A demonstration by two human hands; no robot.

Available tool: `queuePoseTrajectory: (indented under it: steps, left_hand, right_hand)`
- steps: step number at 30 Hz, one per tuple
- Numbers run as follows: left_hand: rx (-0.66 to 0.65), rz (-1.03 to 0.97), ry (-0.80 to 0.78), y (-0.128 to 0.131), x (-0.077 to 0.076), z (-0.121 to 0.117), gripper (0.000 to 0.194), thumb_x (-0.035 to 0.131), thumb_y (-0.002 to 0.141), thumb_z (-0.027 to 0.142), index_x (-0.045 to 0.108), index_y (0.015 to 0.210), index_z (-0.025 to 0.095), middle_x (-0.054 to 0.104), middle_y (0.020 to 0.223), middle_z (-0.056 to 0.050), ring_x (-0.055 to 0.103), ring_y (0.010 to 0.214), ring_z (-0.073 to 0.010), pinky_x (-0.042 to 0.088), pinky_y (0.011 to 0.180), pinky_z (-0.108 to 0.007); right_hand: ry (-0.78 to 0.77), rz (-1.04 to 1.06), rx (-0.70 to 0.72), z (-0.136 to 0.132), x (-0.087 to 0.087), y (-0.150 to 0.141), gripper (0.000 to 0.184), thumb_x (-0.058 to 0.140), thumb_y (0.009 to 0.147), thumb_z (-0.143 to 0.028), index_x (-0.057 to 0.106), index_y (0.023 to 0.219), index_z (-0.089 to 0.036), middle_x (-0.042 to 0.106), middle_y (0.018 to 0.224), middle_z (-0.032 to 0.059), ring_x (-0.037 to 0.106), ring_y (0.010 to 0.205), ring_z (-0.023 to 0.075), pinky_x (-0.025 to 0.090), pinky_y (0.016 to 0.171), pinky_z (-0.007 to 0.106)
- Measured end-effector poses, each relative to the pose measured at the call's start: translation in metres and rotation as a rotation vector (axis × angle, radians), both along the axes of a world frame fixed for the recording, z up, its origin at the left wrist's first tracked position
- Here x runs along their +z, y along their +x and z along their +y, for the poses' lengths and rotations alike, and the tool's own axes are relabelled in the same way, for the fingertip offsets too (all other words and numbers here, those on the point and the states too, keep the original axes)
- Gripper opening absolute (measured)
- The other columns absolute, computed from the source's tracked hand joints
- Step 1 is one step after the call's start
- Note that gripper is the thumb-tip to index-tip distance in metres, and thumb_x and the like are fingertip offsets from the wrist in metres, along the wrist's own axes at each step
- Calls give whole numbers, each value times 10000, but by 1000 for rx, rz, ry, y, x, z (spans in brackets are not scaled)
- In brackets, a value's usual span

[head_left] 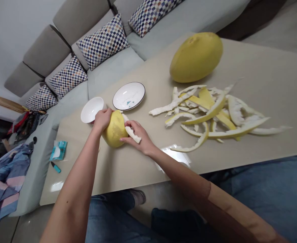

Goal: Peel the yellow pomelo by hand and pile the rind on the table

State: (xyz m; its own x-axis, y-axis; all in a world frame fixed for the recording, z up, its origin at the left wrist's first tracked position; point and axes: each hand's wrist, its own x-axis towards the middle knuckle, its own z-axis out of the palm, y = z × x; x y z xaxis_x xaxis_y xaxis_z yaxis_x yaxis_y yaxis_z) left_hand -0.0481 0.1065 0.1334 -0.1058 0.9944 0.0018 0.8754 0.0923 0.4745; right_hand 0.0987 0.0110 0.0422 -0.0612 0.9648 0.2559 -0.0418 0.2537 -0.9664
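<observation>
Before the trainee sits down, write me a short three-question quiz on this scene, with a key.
1. True or false: the left hand touches the fruit that lies between both hands.
2. Choose one. Right beside the plate stands:
A) the marker
B) the bowl
C) the packet
3. Fill the gap: of the two hands, the one nearer the pile of peel is the ____ hand.

Key: 1. True. 2. B. 3. Right.
</observation>
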Motion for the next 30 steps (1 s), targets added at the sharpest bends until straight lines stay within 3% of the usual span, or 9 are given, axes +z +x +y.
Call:
queuePoseTrajectory:
  steps: [2,6,10,16,21,27,30]
  left_hand:
    - [-8,-6,5,-3,0,-2,400,439,825,391,759,954,187,753,966,-62,642,889,-233,469,785,-300]
    - [-9,-14,-1,-8,-2,-1,391,447,822,384,758,973,201,751,1000,-48,639,921,-231,467,806,-300]
    - [-6,-2,-25,-7,-3,5,344,489,792,369,766,924,213,752,978,-35,634,913,-233,469,796,-295]
    - [-6,42,-54,-3,-1,12,355,494,785,401,760,917,207,753,963,-50,641,884,-244,470,771,-305]
    - [11,92,-67,-5,-2,19,354,503,781,425,751,881,191,754,954,-113,657,868,-286,476,768,-344]
    - [-39,115,-30,-12,0,16,512,376,882,492,723,863,117,740,913,-205,675,884,-335,499,810,-415]
    - [-193,97,66,-16,5,-4,531,330,927,511,689,1090,157,693,1185,-149,628,1100,-297,468,970,-418]
  right_hand:
    - [-56,40,19,-2,-1,-3,397,755,685,-239,569,1036,-228,563,1090,32,552,830,167,471,749,306]
    - [-35,35,-36,-4,0,-10,398,758,663,-181,619,1031,-246,588,1105,19,560,941,185,463,809,306]
    - [-96,8,-44,1,0,-15,297,777,639,-186,628,891,-232,593,975,-5,555,817,165,461,704,280]
    - [-105,5,-74,3,-2,-14,239,785,640,-194,561,718,-214,574,831,-19,532,771,159,443,688,271]
    - [-84,31,-73,4,-2,-7,250,789,647,-199,554,731,-213,573,815,-26,548,794,162,460,729,282]
    - [-97,49,-43,4,-8,-3,425,821,623,-177,609,991,-177,615,967,28,587,781,155,514,759,321]
    - [-137,70,-14,8,-10,-6,361,818,633,-157,633,943,-166,641,858,19,609,747,162,533,738,329]
